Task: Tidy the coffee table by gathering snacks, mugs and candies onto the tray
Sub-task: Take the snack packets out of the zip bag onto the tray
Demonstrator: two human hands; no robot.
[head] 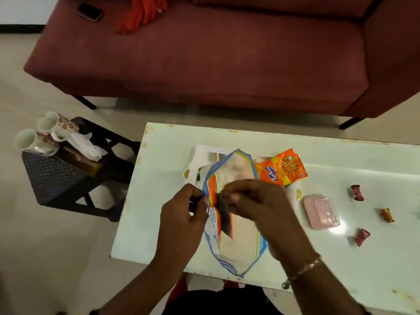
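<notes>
A clear zip bag point(236, 248) with a blue rim lies open on a white tray point(201, 155) on the coffee table point(159, 201). My left hand point(181, 217) pinches the bag's left rim. My right hand point(256, 201) is closed on the top of an orange snack packet point(216, 221) that stands inside the bag's mouth. A second orange snack packet point(281, 170) lies flat just beyond the bag. Three wrapped candies point(356, 192) point(387, 215) point(361, 236) are scattered on the table to the right. Three floral mugs point(58, 125) lie on a side stool at left.
A pink lidded box point(321, 212) sits on the table between the bag and the candies. The black side stool point(59, 176) also holds crumpled white tissue point(87, 145). Behind the table is a maroon sofa point(204, 60) with a phone point(89, 11) and a red cloth point(141, 13).
</notes>
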